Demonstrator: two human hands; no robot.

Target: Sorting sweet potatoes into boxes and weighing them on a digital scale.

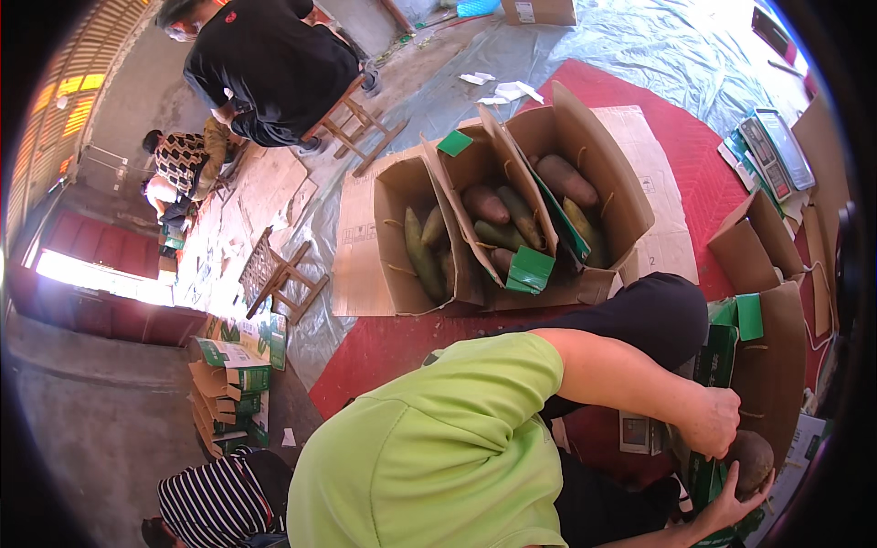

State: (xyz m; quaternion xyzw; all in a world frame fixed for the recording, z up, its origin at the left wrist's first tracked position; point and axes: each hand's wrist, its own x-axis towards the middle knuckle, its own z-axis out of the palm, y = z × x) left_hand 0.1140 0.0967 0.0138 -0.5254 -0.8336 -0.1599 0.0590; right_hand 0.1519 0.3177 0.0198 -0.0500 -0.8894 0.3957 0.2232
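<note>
My green-shirted torso fills the lower middle, and both arms reach to the lower right. My left hand (711, 422) is curled over the edge of a green carton (717, 361) that stands open beside a brown cardboard box (776, 365). Just below it, my right hand (731, 504) cups a round brown-purple fruit (755, 459) from underneath, holding it at the carton's mouth. The carton's inside is hidden by my hands.
Three open cardboard boxes (393, 196) on a red mat (384, 352) hold long green and brown fruits (484, 205). A weighing scale (776, 151) sits at the right. A person in black sits on a wooden stool (352, 123); another stool (279, 274) and stacked green cartons (233, 365) lie left.
</note>
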